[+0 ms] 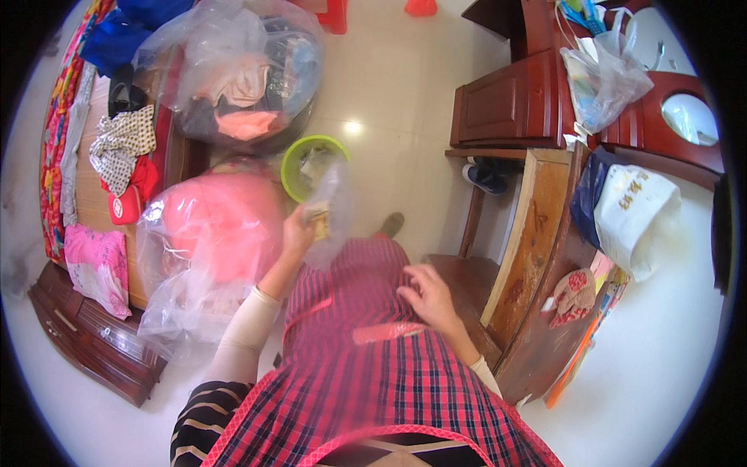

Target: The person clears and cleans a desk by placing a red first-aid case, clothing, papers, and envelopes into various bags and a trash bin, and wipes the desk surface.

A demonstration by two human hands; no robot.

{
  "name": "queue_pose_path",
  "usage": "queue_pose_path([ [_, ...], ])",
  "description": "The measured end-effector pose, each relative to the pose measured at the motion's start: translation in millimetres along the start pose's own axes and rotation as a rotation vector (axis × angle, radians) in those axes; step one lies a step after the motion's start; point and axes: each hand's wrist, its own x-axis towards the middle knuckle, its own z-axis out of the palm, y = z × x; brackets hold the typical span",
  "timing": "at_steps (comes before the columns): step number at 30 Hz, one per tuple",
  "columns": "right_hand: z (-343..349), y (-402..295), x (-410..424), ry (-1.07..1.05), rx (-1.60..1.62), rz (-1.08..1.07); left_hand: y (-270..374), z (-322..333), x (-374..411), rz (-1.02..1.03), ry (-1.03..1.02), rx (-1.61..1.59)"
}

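My left hand (299,230) is closed around a translucent plastic bag (335,216) with something yellowish in or behind it; the bag is blurred. Just beyond it stands a lime-green waste bin (288,169) with pale litter inside, partly hidden by the bag. Over the plaid apron (373,292) on my lap, my right hand (429,292) hangs with its fingers spread and slightly curled, holding nothing. Left of my left hand is a large clear plastic bag (192,233) of pink cloth.
Another big clear bag (251,70) of clothes leans by the wooden bed (137,251), where folded cloths and a red pouch (124,205) lie. At the right are a dark red wooden cabinet (496,108), a worn wooden bench (525,233), shoes (487,178) and a white bag (633,216).
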Motion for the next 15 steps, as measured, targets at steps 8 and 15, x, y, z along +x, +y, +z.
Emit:
queue_pose_path([
  [8, 45.2, 98.0, 34.9, -0.231, 0.002, 0.238, -136.3, 46.8, 124.0, 0.029, 0.002, 0.625],
  [15, 82.7, 187.5, 60.7, -0.218, -0.021, 0.404, -288.6, 147.2, 196.4, -0.074, -0.559, 1.219],
])
